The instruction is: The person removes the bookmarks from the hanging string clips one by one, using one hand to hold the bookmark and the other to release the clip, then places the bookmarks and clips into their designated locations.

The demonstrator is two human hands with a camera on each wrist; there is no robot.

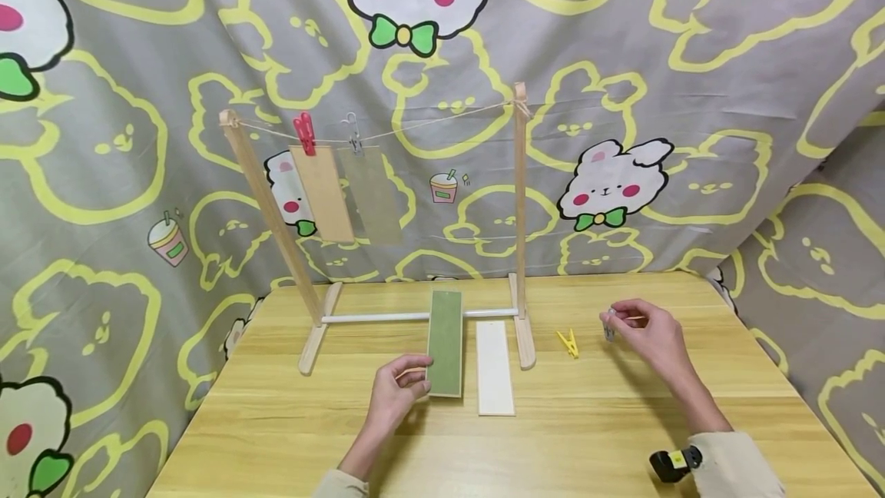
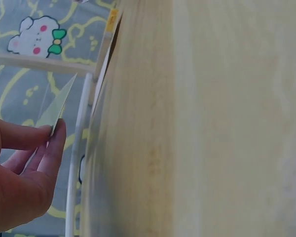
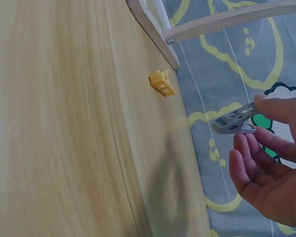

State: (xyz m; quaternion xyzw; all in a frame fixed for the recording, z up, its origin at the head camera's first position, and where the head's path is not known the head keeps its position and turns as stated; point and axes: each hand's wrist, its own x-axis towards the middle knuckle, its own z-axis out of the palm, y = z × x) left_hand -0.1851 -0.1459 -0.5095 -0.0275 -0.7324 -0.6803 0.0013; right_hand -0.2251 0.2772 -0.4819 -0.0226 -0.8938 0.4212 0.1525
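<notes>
My left hand (image 1: 396, 393) pinches the lower left edge of a green rectangular card (image 1: 445, 344), lifted above the table in front of the rack. In the left wrist view the card (image 2: 59, 103) is seen nearly edge-on between thumb and fingers. My right hand (image 1: 653, 331) pinches a grey clothespin (image 1: 609, 324) above the table's right part; the right wrist view shows the clothespin (image 3: 234, 121) by its handle ends, between thumb and forefinger. A yellow clothespin (image 1: 568, 343) lies on the table left of that hand. A white card (image 1: 495, 367) lies flat beside the green one.
A wooden rack (image 1: 522, 237) with a string (image 1: 442, 120) stands at the back. From the string hang a tan card (image 1: 323, 194) under a red clothespin (image 1: 304, 134) and a grey-green card (image 1: 373, 194) under a clear clothespin (image 1: 354, 134). Behind is a patterned curtain (image 1: 622, 98).
</notes>
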